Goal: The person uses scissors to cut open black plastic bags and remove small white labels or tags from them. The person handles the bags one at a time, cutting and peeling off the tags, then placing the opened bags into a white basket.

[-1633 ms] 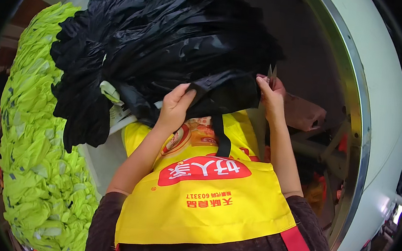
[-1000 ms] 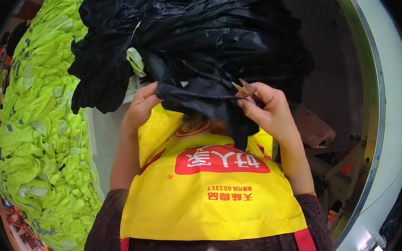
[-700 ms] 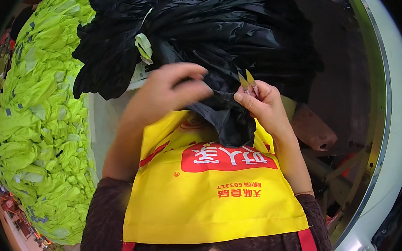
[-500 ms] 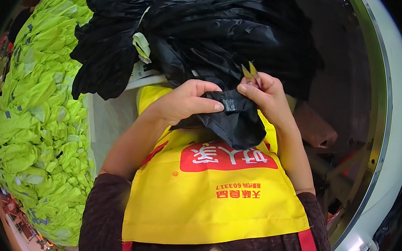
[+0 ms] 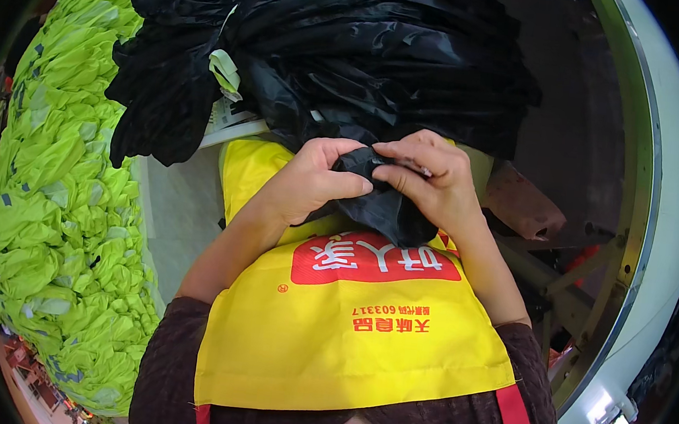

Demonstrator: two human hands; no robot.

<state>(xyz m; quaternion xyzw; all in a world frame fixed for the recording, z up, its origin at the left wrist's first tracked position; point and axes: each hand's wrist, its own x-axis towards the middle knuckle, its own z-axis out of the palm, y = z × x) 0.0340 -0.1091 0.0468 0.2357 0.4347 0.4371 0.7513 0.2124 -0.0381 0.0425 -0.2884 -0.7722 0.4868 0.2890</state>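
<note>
My left hand (image 5: 310, 179) pinches the gathered edge of a black cloth piece (image 5: 397, 219) between thumb and fingers. Pressed close beside it, my right hand (image 5: 433, 177) grips the same edge with thumb and forefinger. Small thread snips are held in the right hand, mostly hidden by its fingers now. The cloth hangs in front of my yellow apron (image 5: 343, 358). Just beyond my hands lies a big heap of shiny black garments (image 5: 385, 58), with a pale green strip (image 5: 224, 74) tied around part of it.
A tall pile of lime-green garments (image 5: 64, 220) fills the left side. A white-edged tray or board (image 5: 233, 132) shows under the black heap. At right are a reddish-brown block (image 5: 524, 202) and a curved metal edge (image 5: 641, 182) beside a white surface (image 5: 675, 209).
My right hand has turned inward and come down onto the cloth edge by my left hand. The snips' blades, pointing up before, are now mostly out of sight. The view has shifted slightly.
</note>
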